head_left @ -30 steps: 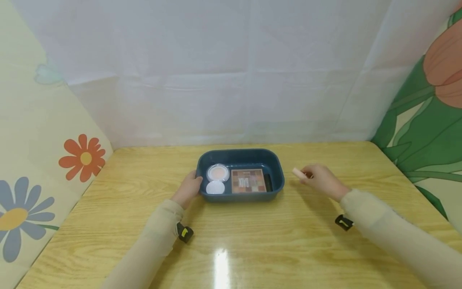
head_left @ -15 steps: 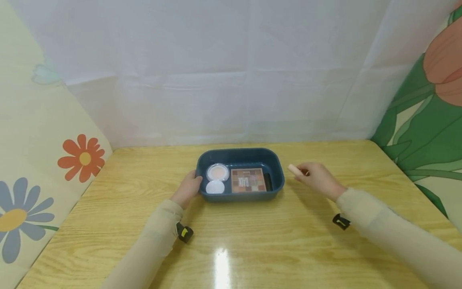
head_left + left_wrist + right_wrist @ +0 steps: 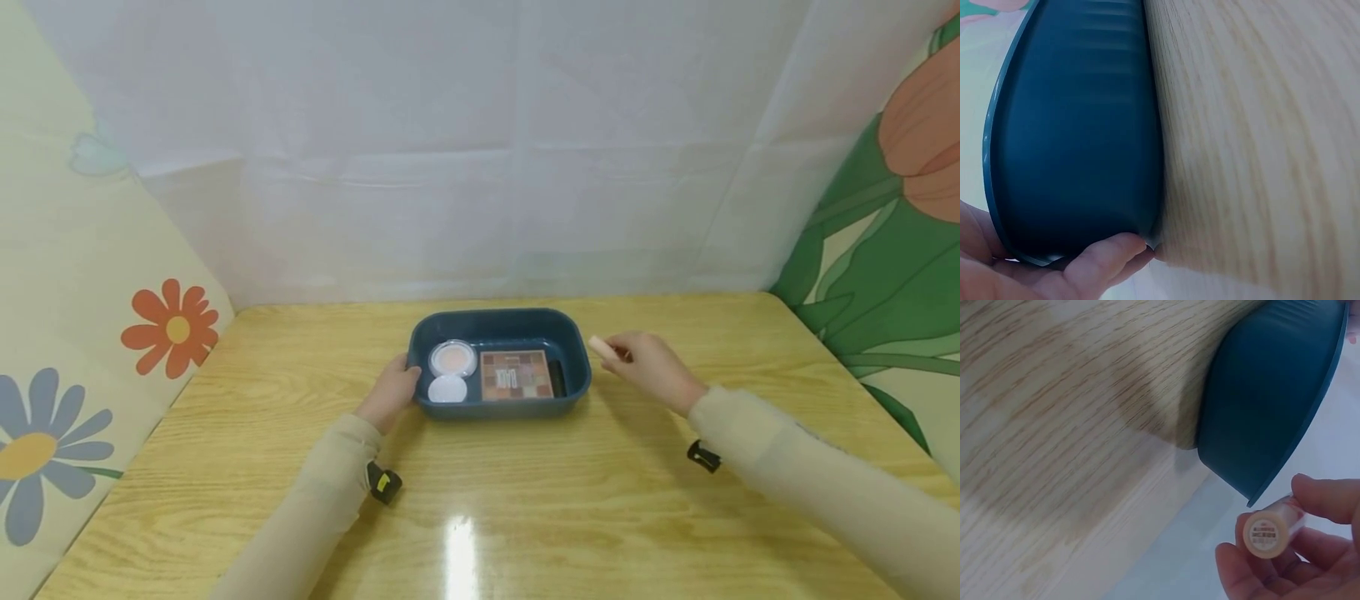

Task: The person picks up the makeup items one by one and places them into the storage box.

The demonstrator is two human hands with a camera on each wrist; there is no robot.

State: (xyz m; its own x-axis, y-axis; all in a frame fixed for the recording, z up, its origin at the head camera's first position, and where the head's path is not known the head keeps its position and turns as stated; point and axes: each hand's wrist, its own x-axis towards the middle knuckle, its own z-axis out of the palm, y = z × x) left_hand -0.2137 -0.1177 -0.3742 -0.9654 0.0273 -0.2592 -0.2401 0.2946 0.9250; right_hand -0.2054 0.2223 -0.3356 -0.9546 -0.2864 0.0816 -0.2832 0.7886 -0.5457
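Note:
In the head view a dark blue plastic bin (image 3: 495, 411) sits mid-table. My left hand (image 3: 392, 388) grips its left end; in the left wrist view the fingers (image 3: 1107, 259) press against the outer wall. Just past the bin's right end, my right hand (image 3: 654, 368) pinches a small pale pink cosmetic tube (image 3: 604, 348) between thumb and fingers. The right wrist view shows a round label on the end of this tube (image 3: 1266, 537), close to the bin's rim. Inside the bin lie an eyeshadow palette (image 3: 516, 375), a round powder compact (image 3: 453, 359), a white disc (image 3: 447, 389) and a black stick-shaped item (image 3: 556, 379).
The wood-grain table (image 3: 480, 483) meets a white sheet (image 3: 480, 167) hanging at the back. Flower-printed panels (image 3: 60, 275) flank both sides. A black strap device (image 3: 384, 483) hangs at my left wrist, another strap device (image 3: 703, 456) at my right.
My right hand has moved left with the cosmetic tube, closer to the bin's right rim. The left hand, the bin and its contents stay where they were.

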